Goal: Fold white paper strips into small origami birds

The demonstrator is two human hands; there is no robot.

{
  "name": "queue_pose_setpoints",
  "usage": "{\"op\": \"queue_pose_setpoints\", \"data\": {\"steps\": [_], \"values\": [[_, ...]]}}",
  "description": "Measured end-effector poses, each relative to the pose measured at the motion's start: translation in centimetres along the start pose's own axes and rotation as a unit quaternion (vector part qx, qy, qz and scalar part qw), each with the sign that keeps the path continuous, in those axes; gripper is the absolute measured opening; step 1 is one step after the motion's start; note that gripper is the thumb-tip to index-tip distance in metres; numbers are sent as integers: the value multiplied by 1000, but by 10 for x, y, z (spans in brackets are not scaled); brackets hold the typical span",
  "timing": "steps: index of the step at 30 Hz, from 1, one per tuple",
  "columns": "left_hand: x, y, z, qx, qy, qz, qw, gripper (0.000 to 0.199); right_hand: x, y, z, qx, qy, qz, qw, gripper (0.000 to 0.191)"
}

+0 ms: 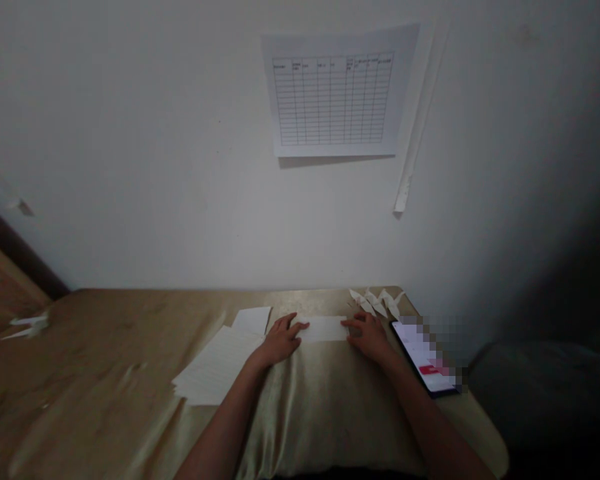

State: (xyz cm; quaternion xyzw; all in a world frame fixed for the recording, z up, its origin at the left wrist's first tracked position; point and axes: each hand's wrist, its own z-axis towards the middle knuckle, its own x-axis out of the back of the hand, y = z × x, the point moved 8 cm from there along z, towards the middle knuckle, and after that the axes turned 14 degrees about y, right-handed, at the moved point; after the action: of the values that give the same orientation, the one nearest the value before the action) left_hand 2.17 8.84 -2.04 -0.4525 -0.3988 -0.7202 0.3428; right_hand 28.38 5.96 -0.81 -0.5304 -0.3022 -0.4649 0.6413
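Note:
A small white rectangle of paper (pixel 323 329) lies flat on the cloth in front of me, its long side running left to right. My left hand (pixel 281 340) holds its left end, with thumb and index fingertip at the edge. At the right end, the thumb and index finger of my right hand (pixel 369 335) take hold in the same way. The undersides of both hands' fingers are partly hidden. Left of my left hand sits a stack of white sheets (pixel 215 367), with another piece of paper (pixel 253 320) behind it.
Several folded paper shapes (pixel 377 303) stand at the back right. A lit phone or tablet (pixel 420 357) lies beside my right forearm. A shiny beige cloth (pixel 125 373) covers the table. Paper scraps (pixel 30 325) lie far left. A printed chart (pixel 335 100) hangs on the wall.

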Motion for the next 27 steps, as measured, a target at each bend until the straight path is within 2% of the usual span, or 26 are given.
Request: {"op": "queue_pose_setpoints", "data": {"steps": [12, 16, 18, 23, 27], "values": [[3, 4, -4, -4, 6, 8, 1000, 55, -7, 6, 3, 21, -7, -6, 1000, 54], [8, 14, -6, 0, 33, 15, 999, 48, -2, 0, 2, 8, 6, -8, 1000, 42], [13, 22, -7, 25, 52, 19, 998, 44, 1, -6, -1, 1, 19, -7, 1000, 34], [22, 44, -7, 109, 86, 41, 989, 52, 4, -24, -10, -14, 48, -18, 999, 52], [24, 53, -6, 148, 105, 46, 982, 55, -1, -32, -12, -29, 33, -30, 999, 60]]}}
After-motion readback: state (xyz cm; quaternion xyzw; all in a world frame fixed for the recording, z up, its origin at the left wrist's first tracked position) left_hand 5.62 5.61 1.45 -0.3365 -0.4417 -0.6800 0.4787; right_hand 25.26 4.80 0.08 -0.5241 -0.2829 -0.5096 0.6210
